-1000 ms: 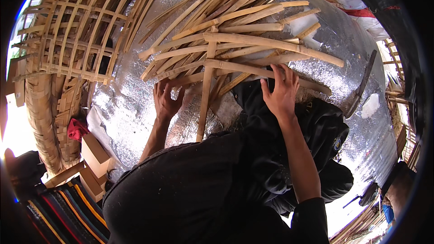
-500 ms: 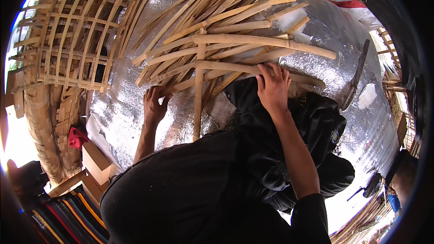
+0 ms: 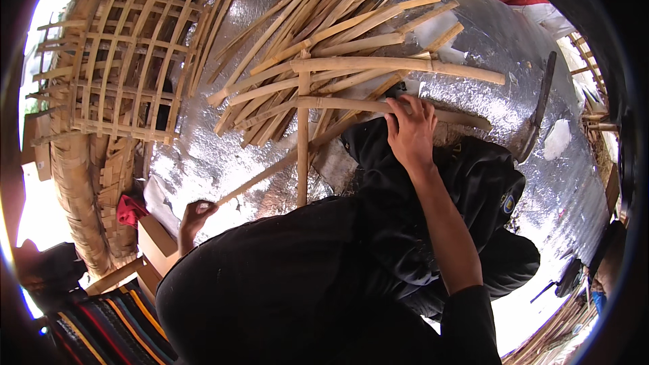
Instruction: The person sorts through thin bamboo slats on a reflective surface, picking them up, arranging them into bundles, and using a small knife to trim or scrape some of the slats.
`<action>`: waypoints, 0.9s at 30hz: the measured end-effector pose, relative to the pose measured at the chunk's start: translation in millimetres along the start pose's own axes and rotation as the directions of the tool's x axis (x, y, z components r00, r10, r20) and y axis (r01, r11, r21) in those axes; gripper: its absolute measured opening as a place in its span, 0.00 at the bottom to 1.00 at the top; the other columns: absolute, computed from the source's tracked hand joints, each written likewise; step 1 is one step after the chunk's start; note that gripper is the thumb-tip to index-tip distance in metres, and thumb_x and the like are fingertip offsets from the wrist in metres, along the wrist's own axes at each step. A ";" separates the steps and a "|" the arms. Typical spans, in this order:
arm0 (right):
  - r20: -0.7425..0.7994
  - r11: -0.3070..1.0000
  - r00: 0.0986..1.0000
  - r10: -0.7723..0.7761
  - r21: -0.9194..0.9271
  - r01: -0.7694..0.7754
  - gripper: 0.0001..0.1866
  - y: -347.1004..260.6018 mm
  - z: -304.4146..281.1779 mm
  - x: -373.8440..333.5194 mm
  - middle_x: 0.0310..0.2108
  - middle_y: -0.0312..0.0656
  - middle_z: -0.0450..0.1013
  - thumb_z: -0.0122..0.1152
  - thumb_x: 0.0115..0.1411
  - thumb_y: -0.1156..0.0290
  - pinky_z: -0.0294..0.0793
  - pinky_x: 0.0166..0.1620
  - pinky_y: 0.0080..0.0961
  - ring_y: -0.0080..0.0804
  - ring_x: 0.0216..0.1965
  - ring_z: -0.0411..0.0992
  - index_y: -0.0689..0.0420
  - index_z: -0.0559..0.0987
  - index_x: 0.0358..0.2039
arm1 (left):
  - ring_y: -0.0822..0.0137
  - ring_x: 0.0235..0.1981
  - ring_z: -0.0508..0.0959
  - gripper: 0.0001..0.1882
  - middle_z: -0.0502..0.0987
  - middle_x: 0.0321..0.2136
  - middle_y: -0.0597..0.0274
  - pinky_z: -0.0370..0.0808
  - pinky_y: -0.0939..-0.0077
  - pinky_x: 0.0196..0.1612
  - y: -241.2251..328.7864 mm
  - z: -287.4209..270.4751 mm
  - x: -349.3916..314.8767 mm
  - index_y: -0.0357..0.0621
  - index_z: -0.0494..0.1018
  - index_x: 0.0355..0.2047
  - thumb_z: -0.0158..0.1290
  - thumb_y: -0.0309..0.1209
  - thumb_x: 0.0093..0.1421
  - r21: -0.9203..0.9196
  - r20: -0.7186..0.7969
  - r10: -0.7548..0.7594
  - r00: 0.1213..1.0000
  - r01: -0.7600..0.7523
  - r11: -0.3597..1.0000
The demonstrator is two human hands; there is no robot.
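My left hand, low on the left, pinches the end of a long split bamboo strip. This strip slants up to the right, crossing an upright bamboo strip on its way to the pile. My right hand has its fingers curled over a crosswise bamboo strip that lies across the upright one. Another crosswise bamboo strip lies over the upright one's top. Behind them spreads a loose pile of bamboo strips. My right palm's underside and grip are hidden.
Silver foil-like sheeting covers the ground. A long dark blade-like tool lies at the right. On the left are an open bamboo lattice, a red cloth, a cardboard box and a striped cloth.
My left hand has moved down and left, drawing a bamboo strip out from the pile's lower edge. The right hand stays on the crosswise strip. The view has shifted slightly.
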State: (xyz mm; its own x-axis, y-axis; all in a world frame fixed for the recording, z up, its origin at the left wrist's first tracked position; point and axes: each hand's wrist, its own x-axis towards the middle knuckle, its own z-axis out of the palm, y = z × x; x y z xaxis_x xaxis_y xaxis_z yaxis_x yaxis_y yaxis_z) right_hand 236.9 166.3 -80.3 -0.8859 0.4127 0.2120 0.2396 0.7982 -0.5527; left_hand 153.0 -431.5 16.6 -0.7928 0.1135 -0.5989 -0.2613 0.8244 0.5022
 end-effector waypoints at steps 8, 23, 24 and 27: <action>-0.018 0.998 0.998 0.062 -0.010 -0.062 0.24 6.9 -5.4 -4.5 0.56 0.41 0.68 0.70 0.58 0.65 0.66 0.58 0.50 0.51 0.59 0.64 0.46 0.78 0.56 | 0.69 0.37 0.81 0.11 0.81 0.35 0.62 0.79 0.71 0.46 57.2 -180.6 -61.3 0.37 0.78 0.41 0.63 0.32 0.65 -0.379 -0.188 -0.036 0.981 -0.039 0.925; 0.207 0.738 0.972 0.107 0.639 -0.217 0.34 10.7 -98.2 -68.0 0.55 0.45 0.74 0.75 0.57 0.59 0.72 0.51 0.36 0.37 0.49 0.74 0.58 0.74 0.60 | 0.73 0.41 0.79 0.10 0.79 0.40 0.65 0.76 0.73 0.47 214.3 -28.9 24.6 0.44 0.75 0.47 0.55 0.36 0.71 -0.620 -0.446 0.220 0.868 -0.476 0.623; 0.129 0.757 0.983 0.133 0.627 -0.185 0.36 15.0 -107.6 -73.4 0.56 0.46 0.74 0.75 0.57 0.58 0.72 0.53 0.36 0.38 0.53 0.74 0.58 0.72 0.63 | 0.73 0.40 0.79 0.11 0.79 0.40 0.66 0.75 0.73 0.47 243.2 23.3 55.4 0.45 0.74 0.47 0.55 0.37 0.71 -0.609 -0.338 0.235 0.911 -0.402 0.684; 0.137 0.715 0.944 0.299 0.624 -0.317 0.37 17.5 -110.2 -78.6 0.58 0.45 0.72 0.73 0.60 0.55 0.72 0.55 0.37 0.39 0.57 0.72 0.57 0.69 0.65 | 0.74 0.39 0.78 0.13 0.79 0.40 0.67 0.74 0.72 0.45 221.0 149.3 85.8 0.46 0.74 0.49 0.55 0.39 0.71 -0.660 -0.177 0.202 0.963 -0.269 0.702</action>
State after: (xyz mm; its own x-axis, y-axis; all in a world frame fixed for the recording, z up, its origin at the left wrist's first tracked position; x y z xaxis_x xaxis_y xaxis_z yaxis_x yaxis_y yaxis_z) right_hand 354.4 196.2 -17.8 -0.8196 0.5680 -0.0758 0.2043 0.1661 -0.9647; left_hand 109.4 -156.8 -16.9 -0.9140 0.1779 -0.3647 -0.3336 0.1822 0.9250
